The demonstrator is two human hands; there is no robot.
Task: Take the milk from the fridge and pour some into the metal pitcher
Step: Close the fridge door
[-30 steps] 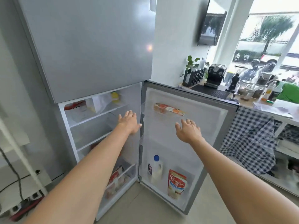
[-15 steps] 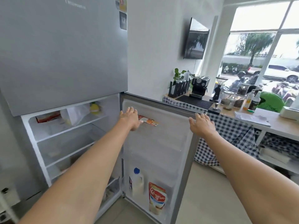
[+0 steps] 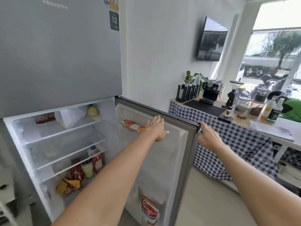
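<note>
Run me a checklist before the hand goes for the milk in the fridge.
1. Fridge door open wide: ok.
2. Left hand free: ok, open and flat by the door's top edge.
3. Right hand free: ok, fingers loose at the door's outer corner, holding nothing.
4. Milk in sight: not ok, the left forearm hides the lower door shelf; only the Carnation pouch shows there.
5. Metal pitcher located: cannot tell, none made out on the counter.

Top glass fridge shelf [image 3: 78, 128]: yellow lemon-shaped bottle [image 3: 92, 110] at back right corner, white plastic bag [image 3: 71, 115], red flat packet [image 3: 44, 117] at left.
Bottom door shelf [image 3: 160, 214]: red and white Carnation pouch [image 3: 149, 209].
</note>
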